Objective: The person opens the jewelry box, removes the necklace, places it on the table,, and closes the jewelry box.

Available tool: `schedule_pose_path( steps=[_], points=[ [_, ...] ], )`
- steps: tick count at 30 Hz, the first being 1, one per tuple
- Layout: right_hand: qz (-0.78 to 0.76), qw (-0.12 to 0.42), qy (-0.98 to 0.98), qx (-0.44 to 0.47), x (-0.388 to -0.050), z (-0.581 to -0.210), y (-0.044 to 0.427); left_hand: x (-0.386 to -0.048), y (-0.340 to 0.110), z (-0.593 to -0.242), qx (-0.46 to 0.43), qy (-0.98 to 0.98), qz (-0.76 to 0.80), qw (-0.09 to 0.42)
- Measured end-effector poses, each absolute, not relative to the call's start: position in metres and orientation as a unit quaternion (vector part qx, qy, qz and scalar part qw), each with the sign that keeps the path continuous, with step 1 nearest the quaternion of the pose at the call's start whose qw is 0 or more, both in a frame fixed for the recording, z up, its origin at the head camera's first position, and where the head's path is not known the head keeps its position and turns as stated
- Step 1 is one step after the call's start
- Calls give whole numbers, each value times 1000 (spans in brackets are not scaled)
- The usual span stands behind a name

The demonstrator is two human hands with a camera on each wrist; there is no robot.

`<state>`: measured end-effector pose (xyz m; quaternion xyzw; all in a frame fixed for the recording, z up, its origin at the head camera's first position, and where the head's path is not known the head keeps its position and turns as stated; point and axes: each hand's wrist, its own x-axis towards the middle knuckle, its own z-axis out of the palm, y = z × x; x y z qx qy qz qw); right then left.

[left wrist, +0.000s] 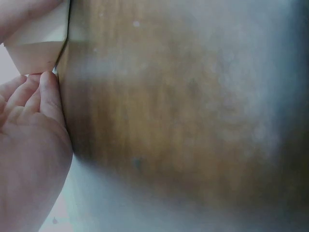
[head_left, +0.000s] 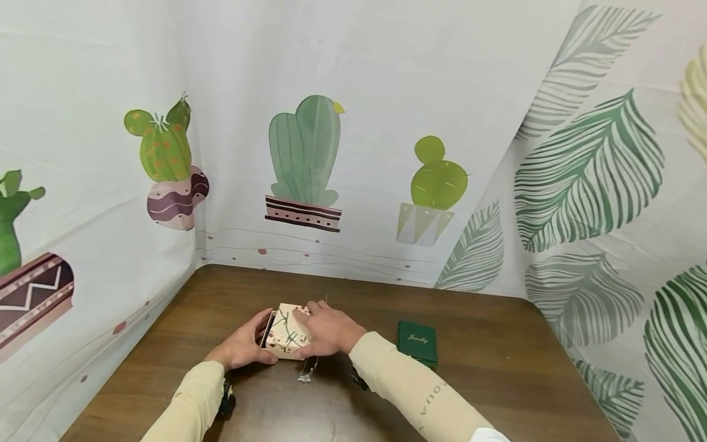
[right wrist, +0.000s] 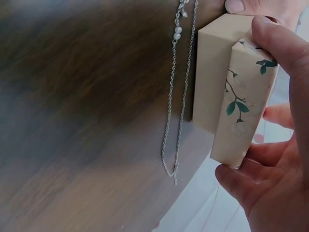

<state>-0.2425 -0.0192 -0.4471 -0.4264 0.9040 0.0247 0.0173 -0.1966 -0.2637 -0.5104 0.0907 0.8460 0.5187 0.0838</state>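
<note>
A cream box with a floral lid (head_left: 288,328) rests on the brown table, its lid tilted over the base. My left hand (head_left: 245,345) holds the box's left side between thumb and fingers. My right hand (head_left: 327,331) grips the lid from the right; in the right wrist view its thumb and fingers pinch the floral lid (right wrist: 244,104), set askew against the plain base (right wrist: 210,72). A silver chain with small pearls (right wrist: 170,106) lies on the table beside the box, and its pendant (head_left: 304,378) shows in front of the box in the head view.
A green box (head_left: 417,341) marked "Jewelry" lies on the table to the right, beyond the right forearm. The wooden table (head_left: 497,356) ends at a hanging cloth (head_left: 375,73) printed with cacti and leaves, at the back and both sides.
</note>
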Motion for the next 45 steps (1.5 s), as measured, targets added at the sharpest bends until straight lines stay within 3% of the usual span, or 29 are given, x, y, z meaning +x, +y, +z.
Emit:
schedule_pose_path(
  steps=[29,45],
  points=[
    [37,20,903,-428,-244,-447,-41,-198,-264,-512,71,890,448,51],
    [35,29,908,-417,-241,-457,-42,-198,-263,-510,60,892,443,64]
  ],
)
